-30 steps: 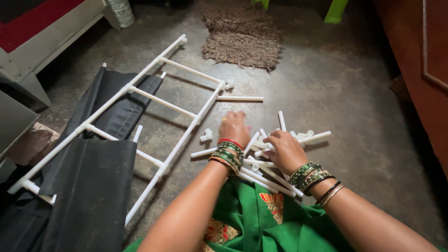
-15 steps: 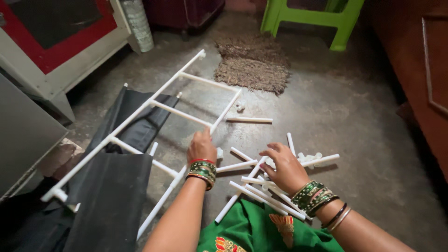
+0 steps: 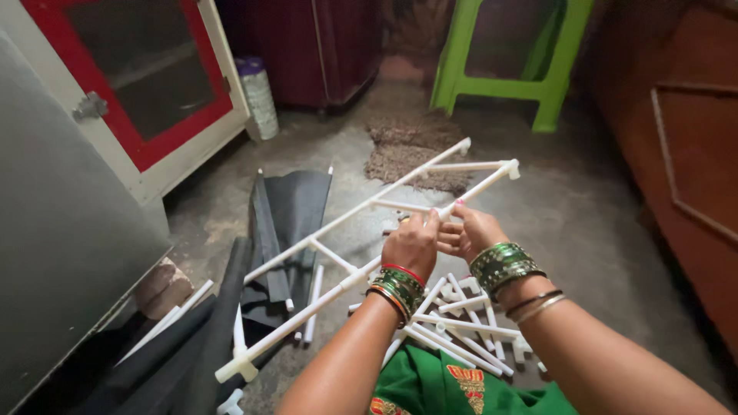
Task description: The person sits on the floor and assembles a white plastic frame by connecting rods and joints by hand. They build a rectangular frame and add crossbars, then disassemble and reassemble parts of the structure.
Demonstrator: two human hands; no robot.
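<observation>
Head view shows a change from half a second ago: the white pipe frame [image 3: 361, 265], which lay flat on the floor, is now lifted off it, and both hands have risen from the loose pipes to grip its near rail.

On the left stands a cabinet with a red-framed door [image 3: 146, 92]. Beside it, against the back wall, is a pale cylindrical container with a purple top [image 3: 257, 96]; its label is too small to make out. Black cloth [image 3: 288, 223] lies on the floor under the frame's left part.

The frame's long axis runs from the lower left, near the cloth, up to the upper right toward the brown mat [image 3: 407, 150] and the green stool [image 3: 511, 61].

The left hand [image 3: 413, 244] has its fingers curled tight around the rail. The right hand [image 3: 470, 230], touching it, pinches the same rail. Loose white pipes [image 3: 461, 323] lie on the floor below the wrists.
</observation>
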